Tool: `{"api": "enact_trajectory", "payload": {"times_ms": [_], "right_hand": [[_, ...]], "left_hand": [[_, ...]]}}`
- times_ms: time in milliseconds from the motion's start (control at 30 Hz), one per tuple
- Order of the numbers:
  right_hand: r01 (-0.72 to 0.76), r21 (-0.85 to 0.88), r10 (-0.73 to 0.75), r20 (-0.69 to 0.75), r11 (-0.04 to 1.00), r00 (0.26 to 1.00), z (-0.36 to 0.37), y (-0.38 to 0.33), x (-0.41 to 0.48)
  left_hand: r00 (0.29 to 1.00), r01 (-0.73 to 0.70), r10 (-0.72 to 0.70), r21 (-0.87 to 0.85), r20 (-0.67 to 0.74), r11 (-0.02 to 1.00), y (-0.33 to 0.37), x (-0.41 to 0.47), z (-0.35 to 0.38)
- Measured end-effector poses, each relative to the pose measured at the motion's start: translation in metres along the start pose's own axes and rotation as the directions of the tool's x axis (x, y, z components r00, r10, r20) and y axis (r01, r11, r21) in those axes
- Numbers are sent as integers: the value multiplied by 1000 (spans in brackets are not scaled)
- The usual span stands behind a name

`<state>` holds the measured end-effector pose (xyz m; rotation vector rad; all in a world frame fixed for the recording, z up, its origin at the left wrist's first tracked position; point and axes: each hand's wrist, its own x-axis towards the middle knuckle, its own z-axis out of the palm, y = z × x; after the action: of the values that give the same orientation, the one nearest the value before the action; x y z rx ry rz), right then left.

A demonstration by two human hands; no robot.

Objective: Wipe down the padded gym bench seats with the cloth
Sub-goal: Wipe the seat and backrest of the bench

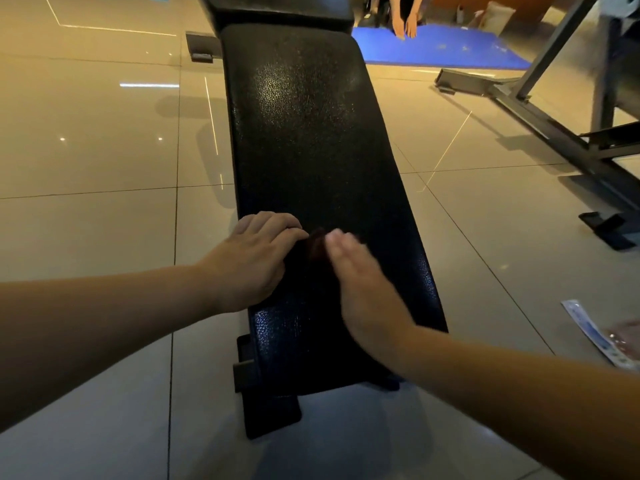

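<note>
**gymrat_42:** So the left forearm (104,323) and right forearm (519,393) both reach in over the near end of the bench seat (311,133). Why two hands for one wipe?

**mopguy:** I'd guess the left hand (252,261) is just a brace. It rests on the seat's left edge, fingers loosely bent and close together, gripping nothing. The right hand (360,285) is blurry but looks flat, fingers pressed together, pushing the cloth (317,245). That's the small dark reddish patch between the hands, at the right fingertips.
</note>
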<state>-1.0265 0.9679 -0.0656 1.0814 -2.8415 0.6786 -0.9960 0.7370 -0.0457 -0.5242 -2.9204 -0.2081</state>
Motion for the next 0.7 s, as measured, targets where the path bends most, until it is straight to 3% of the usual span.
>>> {"api": "enact_trajectory", "payload": {"times_ms": [100,200,267,300,400,500,600,700], "right_hand": [[312,-67,-294,204,948,934,24,-28,-25],[587,16,-517,492,810,700,16,-25,-46],[744,-39,-622,520,667,586,-5,-1,-47],[763,-100,-627,507,638,591,-12,16,-46],[588,-265,-514,299,764,804,-31,65,-40],[288,-208,-275,89,935,957,-39,85,-22],[41,49,-43,47,998,998,-39,67,11],[-207,230,219,-28,951,975,-42,41,64]], "left_hand": [[1000,16,-16,-15,16,1000,-7,-5,-5],[1000,-17,17,-10,25,1000,-14,-7,-8],[998,-61,60,28,28,998,-16,-10,-7],[997,-73,72,47,37,996,-17,-12,-6],[995,-90,87,70,41,994,-17,-16,-3],[996,-76,75,30,46,997,-17,-19,-2],[997,-46,48,-30,54,998,-16,-20,0],[999,-7,9,-54,32,999,-14,-18,5]]}}
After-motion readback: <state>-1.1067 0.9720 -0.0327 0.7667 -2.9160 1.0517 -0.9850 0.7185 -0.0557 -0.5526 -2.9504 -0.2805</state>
